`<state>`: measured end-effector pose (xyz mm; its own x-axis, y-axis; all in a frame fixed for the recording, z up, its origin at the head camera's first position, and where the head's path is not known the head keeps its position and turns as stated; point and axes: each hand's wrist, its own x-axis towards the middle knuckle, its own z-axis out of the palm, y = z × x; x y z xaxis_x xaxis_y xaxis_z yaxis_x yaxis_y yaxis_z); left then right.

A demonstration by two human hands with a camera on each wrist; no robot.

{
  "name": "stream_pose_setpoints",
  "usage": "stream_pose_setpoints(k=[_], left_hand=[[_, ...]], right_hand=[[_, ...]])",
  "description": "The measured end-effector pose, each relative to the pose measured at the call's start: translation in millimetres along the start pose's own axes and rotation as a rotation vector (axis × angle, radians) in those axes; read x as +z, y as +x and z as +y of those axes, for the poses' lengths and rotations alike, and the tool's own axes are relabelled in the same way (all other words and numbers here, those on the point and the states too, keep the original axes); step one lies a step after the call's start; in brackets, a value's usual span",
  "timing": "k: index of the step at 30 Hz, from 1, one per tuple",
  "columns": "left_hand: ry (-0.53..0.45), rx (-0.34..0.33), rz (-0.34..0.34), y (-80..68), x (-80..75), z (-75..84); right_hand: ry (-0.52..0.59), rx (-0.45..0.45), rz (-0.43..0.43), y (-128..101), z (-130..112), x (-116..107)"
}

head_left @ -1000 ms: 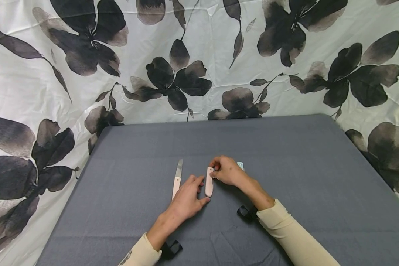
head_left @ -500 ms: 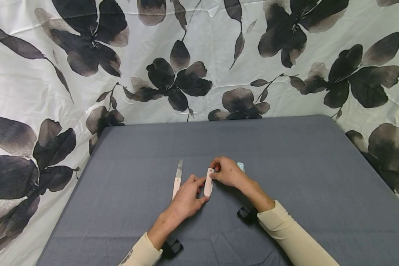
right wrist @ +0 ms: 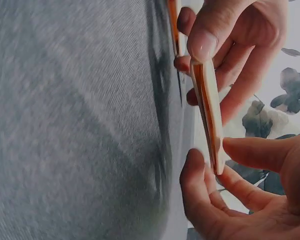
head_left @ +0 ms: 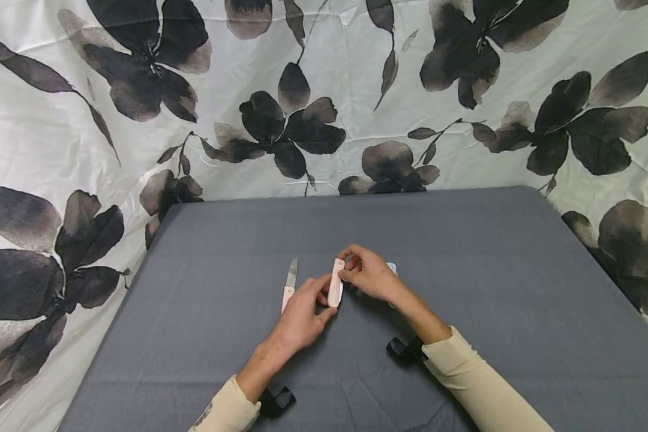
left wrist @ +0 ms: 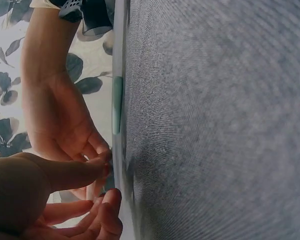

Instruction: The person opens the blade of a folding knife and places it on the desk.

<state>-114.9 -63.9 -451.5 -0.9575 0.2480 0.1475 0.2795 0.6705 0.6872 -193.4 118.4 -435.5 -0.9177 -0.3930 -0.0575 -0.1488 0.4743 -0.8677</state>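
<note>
A pale pink folded pocket knife [head_left: 335, 282] is held just above the grey tablecloth [head_left: 480, 270] by both hands. My right hand [head_left: 347, 264] pinches its far end and my left hand [head_left: 324, 297] pinches its near end. In the right wrist view the folded knife [right wrist: 209, 110] stands on edge, with my right hand [right wrist: 215, 170] at the bottom and the left hand's fingertips [right wrist: 204, 46] at the top. An open knife [head_left: 288, 283] with a pink handle lies left of my left hand. A pale teal object [head_left: 392, 266] lies behind my right hand and shows edge-on as the teal object [left wrist: 117, 104].
The table is draped in grey cloth, with its left edge [head_left: 120, 324] and far edge [head_left: 356, 197] in view. A white sheet with dark flowers [head_left: 313, 96] hangs behind and around it. Black straps [head_left: 405, 349] sit at both wrists.
The folded pink knife lay flat on the cloth; both hands have taken it by its ends, lifted it and turned it on edge, slightly farther from me.
</note>
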Motion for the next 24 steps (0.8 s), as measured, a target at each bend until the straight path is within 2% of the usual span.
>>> stream_pose_setpoints(k=[4, 13, 16, 24], left_hand=[[-0.043, 0.004, 0.025, 2.8, -2.7, 0.3], [-0.151, 0.008, 0.056, 4.9, -3.7, 0.3], [-0.181, -0.003, 0.071, 5.5, -4.3, 1.3], [-0.257, -0.118, 0.084, 10.5, -5.1, 3.0]], right_hand=[[0.157, -0.001, -0.028, 2.0, -1.5, 1.1], [0.401, 0.031, -0.061, 3.2, 2.0, 2.0], [0.442, 0.042, -0.053, 2.9, 2.0, 1.6], [0.462, -0.003, -0.044, 2.1, 1.6, 3.1]])
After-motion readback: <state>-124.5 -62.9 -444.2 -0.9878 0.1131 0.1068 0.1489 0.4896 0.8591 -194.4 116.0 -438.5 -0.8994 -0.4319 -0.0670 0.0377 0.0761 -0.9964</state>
